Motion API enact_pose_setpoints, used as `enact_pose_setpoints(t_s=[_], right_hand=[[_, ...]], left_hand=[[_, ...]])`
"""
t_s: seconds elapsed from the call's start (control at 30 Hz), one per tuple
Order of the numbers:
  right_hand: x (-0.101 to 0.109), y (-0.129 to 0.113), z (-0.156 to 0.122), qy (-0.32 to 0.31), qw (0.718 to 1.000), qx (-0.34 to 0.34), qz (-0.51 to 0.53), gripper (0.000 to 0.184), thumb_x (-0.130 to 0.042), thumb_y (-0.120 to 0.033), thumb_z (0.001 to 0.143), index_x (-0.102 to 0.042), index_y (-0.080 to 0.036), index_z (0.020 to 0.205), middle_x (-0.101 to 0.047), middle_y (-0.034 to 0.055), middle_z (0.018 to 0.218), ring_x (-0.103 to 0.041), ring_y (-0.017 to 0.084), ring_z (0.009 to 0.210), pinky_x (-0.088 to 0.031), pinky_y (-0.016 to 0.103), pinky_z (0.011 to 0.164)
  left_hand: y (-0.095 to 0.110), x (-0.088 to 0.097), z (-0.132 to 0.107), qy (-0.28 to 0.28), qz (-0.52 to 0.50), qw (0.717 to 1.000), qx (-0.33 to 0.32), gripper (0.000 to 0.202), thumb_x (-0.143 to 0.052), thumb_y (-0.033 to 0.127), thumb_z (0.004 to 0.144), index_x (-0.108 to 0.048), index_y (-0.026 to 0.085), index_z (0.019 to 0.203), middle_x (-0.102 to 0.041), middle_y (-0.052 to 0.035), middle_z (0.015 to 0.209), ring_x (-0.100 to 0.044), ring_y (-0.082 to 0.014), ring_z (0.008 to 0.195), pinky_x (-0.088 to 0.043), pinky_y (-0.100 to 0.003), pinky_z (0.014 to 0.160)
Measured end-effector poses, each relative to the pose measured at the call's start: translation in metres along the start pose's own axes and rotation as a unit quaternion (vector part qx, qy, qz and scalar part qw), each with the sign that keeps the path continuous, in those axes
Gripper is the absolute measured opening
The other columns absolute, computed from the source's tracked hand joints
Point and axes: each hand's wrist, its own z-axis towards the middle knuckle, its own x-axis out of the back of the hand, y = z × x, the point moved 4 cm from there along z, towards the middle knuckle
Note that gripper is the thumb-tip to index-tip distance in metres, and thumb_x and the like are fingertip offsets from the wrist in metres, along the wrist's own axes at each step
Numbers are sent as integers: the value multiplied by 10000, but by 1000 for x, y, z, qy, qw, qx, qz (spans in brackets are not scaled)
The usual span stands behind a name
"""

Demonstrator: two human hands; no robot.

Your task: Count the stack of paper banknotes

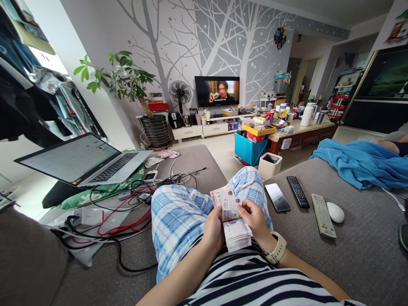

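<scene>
over the lap, on a grey sofa (366, 255), both hands hold a stack of notes (236, 231). the left hand (213, 231) is closed round the stack's left edge, fingers curled under it. the right hand (255, 221) pinches the top notes, which bend upward; a watch (276, 250) sits on that wrist. right of the knee lie a phone (277, 196), black remote (298, 191), white remote (323, 214) and mouse (335, 212). a laptop (83, 159) stands well left.

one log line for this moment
left hand: holds banknote stack | right hand: holds same stack, thumb on top | beside: phone, black remote, white remote, mouse
</scene>
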Motion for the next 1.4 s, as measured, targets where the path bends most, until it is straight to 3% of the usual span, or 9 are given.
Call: enact_pose_setpoints(t_s=[0.43,1.4], right_hand=[[0,-3,-2,-7,1000,8,-11,324,-530,-453,919,-557,-188,735,-492,-11,646,-410,139,593,-308,265,545],[0,-10,-1,1,1000,6,-27,390,-537,-540,894,-558,-196,710,-512,-6,643,-435,150,600,-349,268,557]], left_hand=[[-5,8,9,1,9,1000,-6,371,-619,214,796,-657,101,1148,-750,-155,1038,-722,-324,943,-585,-469,847],[4,-4,-4,-4,6,1000,2,324,-597,173,802,-668,86,1106,-756,-155,989,-724,-309,935,-580,-452,857]])
